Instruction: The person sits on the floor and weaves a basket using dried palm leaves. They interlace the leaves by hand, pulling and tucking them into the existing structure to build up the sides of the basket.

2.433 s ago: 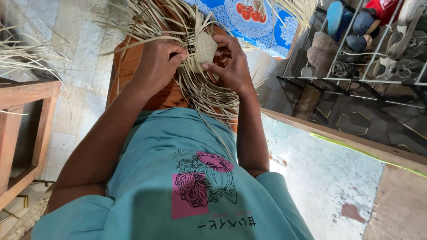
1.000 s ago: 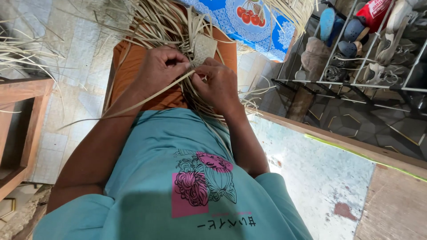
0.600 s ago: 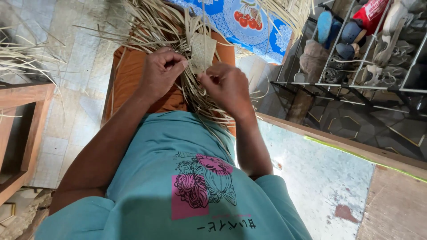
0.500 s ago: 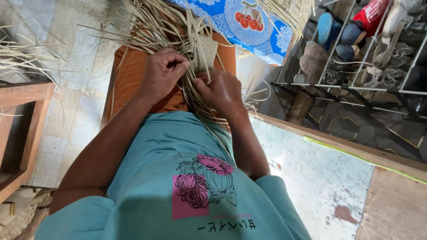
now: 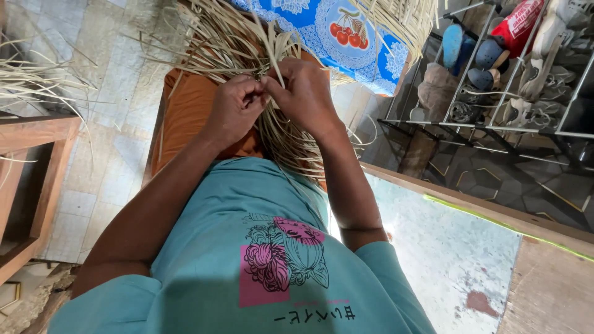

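A tangle of pale straw strips (image 5: 247, 43) fans out over my orange lap (image 5: 192, 117), partly woven together near its middle. My left hand (image 5: 235, 108) pinches strips at the woven part, fingers curled tight. Touching it on the right, my right hand (image 5: 306, 93) grips strips too, and one strip (image 5: 276, 55) sticks up between my fingers. The woven patch itself is mostly hidden behind both hands. Loose strip ends trail down past my right wrist toward my teal shirt (image 5: 247, 247).
A wooden frame (image 5: 37, 161) stands at the left with more straw (image 5: 31, 80) above it. A blue cloth with a fruit print (image 5: 334, 31) lies ahead. A metal shoe rack (image 5: 513, 74) fills the right, and a wooden beam (image 5: 470, 207) crosses below it.
My hands have come closer together over the weave, now touching. The small woven patch seen earlier between them is covered. The view has shifted slightly.
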